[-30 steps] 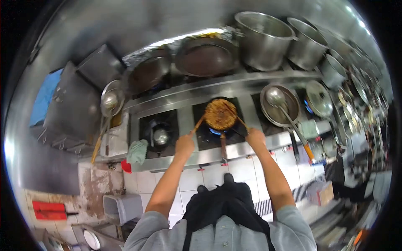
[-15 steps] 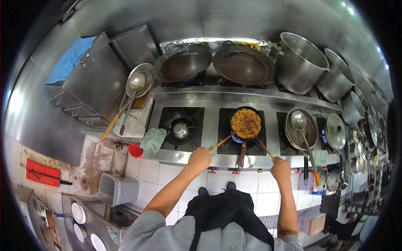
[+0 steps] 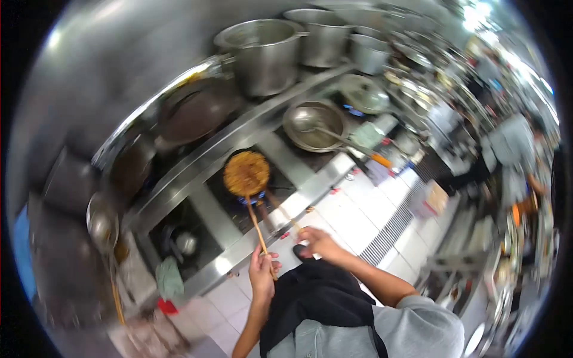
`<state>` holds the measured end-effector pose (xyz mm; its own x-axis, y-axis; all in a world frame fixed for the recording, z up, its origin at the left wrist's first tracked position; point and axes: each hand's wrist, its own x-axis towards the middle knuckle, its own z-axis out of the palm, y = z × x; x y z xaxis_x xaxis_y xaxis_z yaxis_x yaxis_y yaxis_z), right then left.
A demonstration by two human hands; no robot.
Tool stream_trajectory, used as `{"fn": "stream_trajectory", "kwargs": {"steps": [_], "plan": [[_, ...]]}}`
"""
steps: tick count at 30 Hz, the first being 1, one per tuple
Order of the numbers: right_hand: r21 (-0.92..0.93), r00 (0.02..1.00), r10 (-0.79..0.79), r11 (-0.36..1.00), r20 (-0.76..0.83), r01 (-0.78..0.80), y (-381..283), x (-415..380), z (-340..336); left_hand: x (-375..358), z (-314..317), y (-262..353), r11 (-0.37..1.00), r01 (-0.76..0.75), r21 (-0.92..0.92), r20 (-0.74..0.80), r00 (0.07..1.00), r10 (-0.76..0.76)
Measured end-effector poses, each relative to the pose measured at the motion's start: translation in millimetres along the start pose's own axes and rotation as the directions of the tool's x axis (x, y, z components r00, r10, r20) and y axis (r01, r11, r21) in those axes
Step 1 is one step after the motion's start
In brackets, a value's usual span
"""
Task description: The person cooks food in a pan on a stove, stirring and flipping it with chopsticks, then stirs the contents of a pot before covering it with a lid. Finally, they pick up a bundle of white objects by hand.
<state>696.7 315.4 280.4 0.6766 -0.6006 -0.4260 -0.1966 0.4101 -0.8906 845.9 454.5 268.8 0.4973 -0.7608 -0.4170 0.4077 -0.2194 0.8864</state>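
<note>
A black pan (image 3: 266,192) of browned food (image 3: 246,173) sits on the middle front burner, with blue flame beneath it. In my left hand (image 3: 262,275), below the pan and near my apron, is a light wooden stick (image 3: 256,224) whose far end reaches the food's lower edge. My right hand (image 3: 316,243) is closed round the near end of another, blurred stick (image 3: 289,218), to the right of the first. Motion blur smears the pan handle between the two sticks.
Large pots (image 3: 265,62) and dark woks (image 3: 197,113) line the back. Right of the pan sits a metal bowl (image 3: 316,140) with a ladle; a green cloth (image 3: 170,279) hangs at the left front. A co-worker in grey (image 3: 510,140) stands at the far right.
The view has swung to the right and tilted. My hands have come closer together and lower, nearer the apron. The left stick's near end now extends past my fingers.
</note>
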Motion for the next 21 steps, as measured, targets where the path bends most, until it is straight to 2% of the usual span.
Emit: {"fn": "stream_trajectory", "kwargs": {"steps": [1, 2, 3, 4, 6, 8, 9, 10, 11, 12, 14, 16, 17, 18, 20, 21], "plan": [[0.133, 0.998, -0.056, 0.989, -0.02, 0.058, 28.9, 3.7, 12.0, -0.6, 19.1, -5.9, 0.995, 0.006, -0.102, 0.034, 0.999, -0.003], [0.333, 0.996, -0.056, 0.94, -0.071, 0.077, 30.4, -3.0, 30.2, -2.1, 35.4, -10.5, 0.979, 0.026, -0.203, 0.067, 0.998, -0.013], [0.089, 0.976, -0.119, 0.987, -0.182, 0.137, 39.9, -7.2, 40.1, -2.6, 48.1, -13.4, 0.986, -0.008, -0.164, 0.134, 0.99, 0.031], [-0.088, 0.986, 0.08, 0.992, -0.144, -0.093, 19.7, -22.3, 39.6, -1.9, 56.8, -20.2, 0.989, 0.014, -0.148, 0.208, 0.978, 0.017], [-0.23, 0.939, -0.163, 0.968, -0.302, 0.095, 42.9, -25.0, 34.1, 0.6, 69.3, -34.8, 0.992, -0.108, 0.062, 0.138, 0.985, 0.099], [-0.187, 0.917, -0.208, 0.971, -0.341, 0.151, 57.6, -27.9, 15.4, -0.6, 84.0, -31.3, 0.984, -0.166, 0.057, 0.224, 0.963, 0.149], [-0.14, 0.909, -0.238, 0.969, -0.342, 0.201, 60.4, -30.5, 5.9, -5.8, 92.0, -21.5, 0.97, -0.184, 0.157, 0.301, 0.945, 0.13], [-0.138, 0.907, -0.239, 0.97, -0.348, 0.203, 54.7, -36.0, 0.1, -11.8, 96.6, -14.2, 0.945, -0.205, 0.255, 0.367, 0.925, 0.102], [-0.12, 0.906, -0.193, 0.98, -0.376, 0.159, 49.7, -42.1, -8.4, -15.5, 106.9, -9.5, 0.951, -0.206, 0.229, 0.406, 0.908, 0.099], [-0.098, 0.905, -0.147, 0.988, -0.4, 0.118, 41.3, -49.2, -15.5, -18.2, 115.2, -9.5, 0.948, -0.206, 0.244, 0.401, 0.911, 0.095], [-0.121, 0.885, -0.214, 0.976, -0.413, 0.18, 27.3, -62.8, -32.9, -19.8, 135.5, -9.7, 0.831, -0.346, 0.436, 0.48, 0.87, 0.11], [0.01, 0.891, -0.159, 0.984, -0.425, 0.18, 17.6, -74.6, -63.3, -24.4, 165.9, -7.1, 0.798, -0.378, 0.47, 0.503, 0.857, 0.11], [0.011, 0.888, -0.167, 0.982, -0.429, 0.189, 20.8, -77.9, -82.9, -26.3, 185.1, -10.1, 0.776, -0.396, 0.49, 0.519, 0.848, 0.104], [0.053, 0.883, -0.176, 0.974, -0.435, 0.22, 27.1, -80.6, -103.6, -23.8, 201.1, -20.6, 0.774, -0.402, 0.488, 0.523, 0.845, 0.11], [0.082, 0.875, -0.2, 0.962, -0.441, 0.261, 21.8, -90.8, -156.7, -10.4, 226.6, -44.5, 0.908, -0.317, 0.274, 0.539, 0.833, 0.128], [0.073, 0.845, -0.224, 0.953, -0.485, 0.294, 18.1, -100.8, -183.9, -6.6, 237.9, -52.5, 0.895, -0.311, 0.318, 0.523, 0.845, 0.108]]}}
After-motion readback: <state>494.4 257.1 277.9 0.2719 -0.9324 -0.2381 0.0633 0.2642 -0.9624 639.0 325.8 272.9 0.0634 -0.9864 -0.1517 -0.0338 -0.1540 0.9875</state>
